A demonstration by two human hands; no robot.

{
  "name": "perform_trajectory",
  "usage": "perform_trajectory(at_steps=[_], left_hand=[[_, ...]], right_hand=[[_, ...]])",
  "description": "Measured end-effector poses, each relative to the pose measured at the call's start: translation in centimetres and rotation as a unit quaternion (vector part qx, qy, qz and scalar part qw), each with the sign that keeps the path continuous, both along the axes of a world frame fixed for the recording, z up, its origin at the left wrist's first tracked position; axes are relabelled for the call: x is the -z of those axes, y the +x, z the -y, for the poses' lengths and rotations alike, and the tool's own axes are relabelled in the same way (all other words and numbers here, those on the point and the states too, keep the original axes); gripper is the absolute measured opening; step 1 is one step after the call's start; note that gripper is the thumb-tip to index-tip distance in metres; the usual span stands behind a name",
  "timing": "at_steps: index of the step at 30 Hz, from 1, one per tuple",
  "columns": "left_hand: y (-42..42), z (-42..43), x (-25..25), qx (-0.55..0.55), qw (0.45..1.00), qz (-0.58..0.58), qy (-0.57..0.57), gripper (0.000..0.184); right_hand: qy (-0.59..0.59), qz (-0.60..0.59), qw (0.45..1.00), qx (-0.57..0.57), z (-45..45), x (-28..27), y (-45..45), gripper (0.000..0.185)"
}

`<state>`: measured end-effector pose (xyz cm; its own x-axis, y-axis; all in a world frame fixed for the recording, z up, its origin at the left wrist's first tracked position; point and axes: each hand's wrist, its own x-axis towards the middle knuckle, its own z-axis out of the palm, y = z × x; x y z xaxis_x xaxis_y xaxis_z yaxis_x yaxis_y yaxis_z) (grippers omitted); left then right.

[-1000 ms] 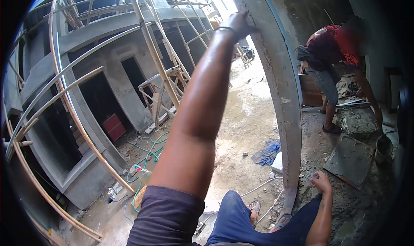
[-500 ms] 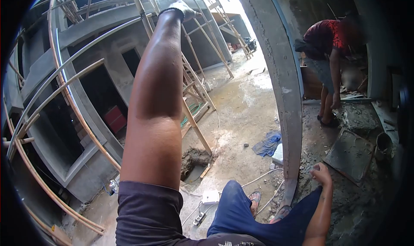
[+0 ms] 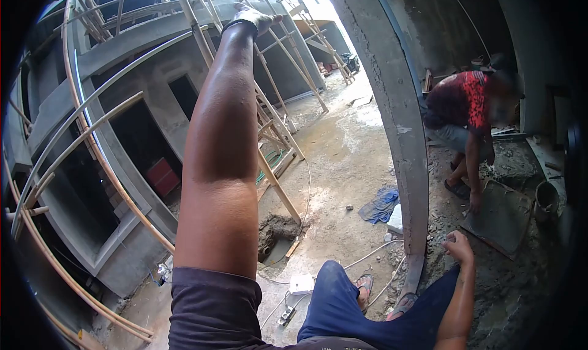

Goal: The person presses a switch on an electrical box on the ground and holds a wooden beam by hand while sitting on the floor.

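So, the left hand [image 3: 254, 20] is way up at top centre on a stretched-out arm, fingers spread with one poking out to the right. The scaffold poles [image 3: 191, 22] show up behind it. Right hand [image 3: 459, 249] is lower right, just above the knee, fingers loosely curled; can't tell if it's pinching anything.

The concrete column [image 3: 404, 154] runs from top centre down to lower right, its rough left edge facing the bright open ground [image 3: 334, 172], which leaves decent room mid-frame. Watch the pit [image 3: 278, 246] near the bottom centre though, its lip's pretty ragged. Tighter on the right: one flat board [image 3: 505, 218] lies just beyond the right hand, with one bucket [image 3: 546, 200] next to it.

Count for the rest: one blue cloth [image 3: 380, 204] and one white block [image 3: 395, 217] left of the column's lower part, one power strip [image 3: 286, 315] at bottom centre, two sandalled feet, one crouching co-worker [image 3: 462, 102] at right, a hand down by the board's edge.
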<state>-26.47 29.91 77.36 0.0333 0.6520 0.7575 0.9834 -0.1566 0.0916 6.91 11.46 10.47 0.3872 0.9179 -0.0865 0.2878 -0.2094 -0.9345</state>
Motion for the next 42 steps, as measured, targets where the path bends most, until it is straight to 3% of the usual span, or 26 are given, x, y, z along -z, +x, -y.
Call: perform_trajectory(at_steps=[5, 8, 11, 15, 19, 20, 23, 27, 28, 31, 34, 42], left_hand=[[0.1, -0.2, 0.3, -0.048, 0.993, 0.018, 0.105, 0.123], [1.3, 2.0, 1.3, -0.03, 0.957, 0.163, 0.238, 0.115], [0.8, 2.5, -0.5, 0.078, 0.934, 0.25, 0.244, 0.13], [3.2, 6.1, 0.8, 0.17, 0.836, 0.365, 0.372, 0.126], [4.6, 4.2, 1.6, 0.161, 0.901, 0.321, 0.245, 0.103], [3.8, 2.9, 3.9, 0.143, 0.917, 0.32, 0.191, 0.105], [5.3, 2.2, 2.4, 0.168, 0.929, 0.308, 0.118, 0.112], [6.1, 1.5, 3.7, 0.21, 0.922, 0.296, 0.132, 0.107], [5.8, 6.5, 4.8, 0.23, 0.951, 0.204, 0.021, 0.106], [7.0, 3.5, 4.3, 0.2, 0.918, 0.328, 0.097, 0.106], [7.0, 1.5, 3.3, 0.218, 0.938, 0.238, 0.123, 0.111], [10.1, 3.1, 5.3, 0.214, 0.937, 0.26, 0.092, 0.121]], right_hand=[[0.011, 0.002, 1.0, -0.001, -0.3, 0.7, 0.2, 0.042], [0.01, -0.002, 1.0, 0.0, 0.0, 0.2, -0.1, 0.041], [0.013, 0.005, 1.0, 0.001, -0.1, -0.5, -0.3, 0.04], [0.014, -0.012, 1.0, 0.009, -0.2, 0.4, 0.0, 0.038], [0.023, -0.017, 1.0, 0.002, -0.2, 0.4, -0.1, 0.037], [0.052, -0.022, 0.998, -0.008, 0.1, -0.3, -0.5, 0.036], [0.021, -0.002, 1.0, -0.007, -0.1, -0.3, -0.3, 0.036], [0.007, -0.006, 1.0, -0.005, 0.2, -1.4, -0.8, 0.038], [0.012, -0.004, 1.0, -0.005, 0.2, -1.3, -0.9, 0.037], [0.017, 0.0, 1.0, 0.0, 0.2, -1.2, -0.8, 0.039], [0.014, 0.0, 1.0, 0.006, 0.2, -1.3, -0.9, 0.043], [0.013, 0.009, 1.0, 0.002, -0.2, 0.0, -0.1, 0.045]])
